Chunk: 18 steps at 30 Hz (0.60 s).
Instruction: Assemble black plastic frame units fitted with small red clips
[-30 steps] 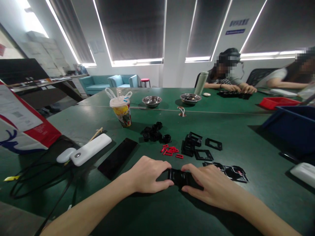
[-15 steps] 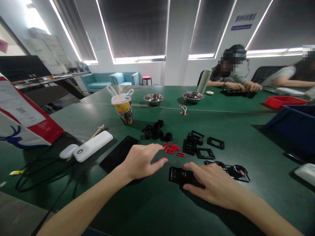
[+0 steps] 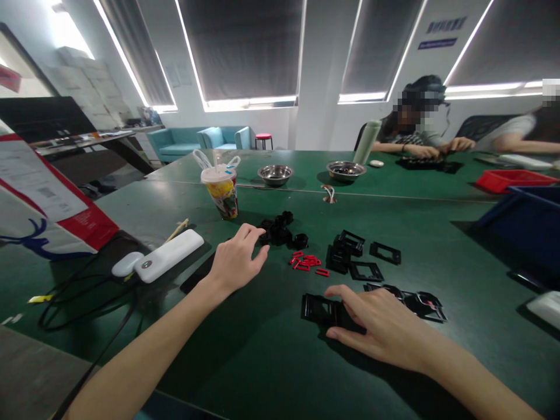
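Note:
My left hand reaches to the pile of small black plastic parts, its thumb apart from its curled fingers. The fingertips are at the pile's left edge, and nothing shows between them. My right hand has its thumb and index finger at the near and far edges of a black rectangular plastic frame, which lies on the table; the palm side is hidden. Beyond the frame is a scatter of small red rectangular pieces. More black frames lie stacked and loose to the right.
Black assembled pieces lie beyond my right hand. A phone-like black slab is partly under my left arm. A drink cup, steel bowls and a blue bin stand around. Two people sit across the green table.
My left hand has moved left and away from me, from beside the red pieces to the black parts pile. My right hand stays at the black frame. The view has shifted slightly.

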### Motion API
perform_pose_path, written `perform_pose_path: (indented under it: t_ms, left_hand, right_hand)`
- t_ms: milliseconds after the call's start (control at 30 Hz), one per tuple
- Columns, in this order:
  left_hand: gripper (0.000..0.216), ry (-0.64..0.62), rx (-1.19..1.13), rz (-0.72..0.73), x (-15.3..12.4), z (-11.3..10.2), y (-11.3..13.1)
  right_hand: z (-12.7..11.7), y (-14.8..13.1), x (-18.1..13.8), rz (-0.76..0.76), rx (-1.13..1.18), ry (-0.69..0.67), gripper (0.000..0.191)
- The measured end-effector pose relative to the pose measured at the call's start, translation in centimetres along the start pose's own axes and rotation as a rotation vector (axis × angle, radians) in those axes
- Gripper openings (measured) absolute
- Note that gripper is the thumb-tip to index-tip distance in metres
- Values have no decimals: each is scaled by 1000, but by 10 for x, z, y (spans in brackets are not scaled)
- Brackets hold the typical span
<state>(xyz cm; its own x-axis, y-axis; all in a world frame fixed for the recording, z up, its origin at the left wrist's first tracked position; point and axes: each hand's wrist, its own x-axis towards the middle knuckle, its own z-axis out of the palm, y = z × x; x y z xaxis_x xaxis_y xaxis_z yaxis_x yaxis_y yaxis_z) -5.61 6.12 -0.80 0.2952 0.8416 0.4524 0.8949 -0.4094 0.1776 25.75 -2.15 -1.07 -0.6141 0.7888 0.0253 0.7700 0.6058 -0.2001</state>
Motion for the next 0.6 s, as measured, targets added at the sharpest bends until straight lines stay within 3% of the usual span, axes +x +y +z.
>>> perform_pose_path:
  t_ms: [600]
  left_hand:
    - [41, -181, 145, 10, 6, 8, 5]
  right_hand:
    - [1, -1, 2, 10, -27, 21, 43]
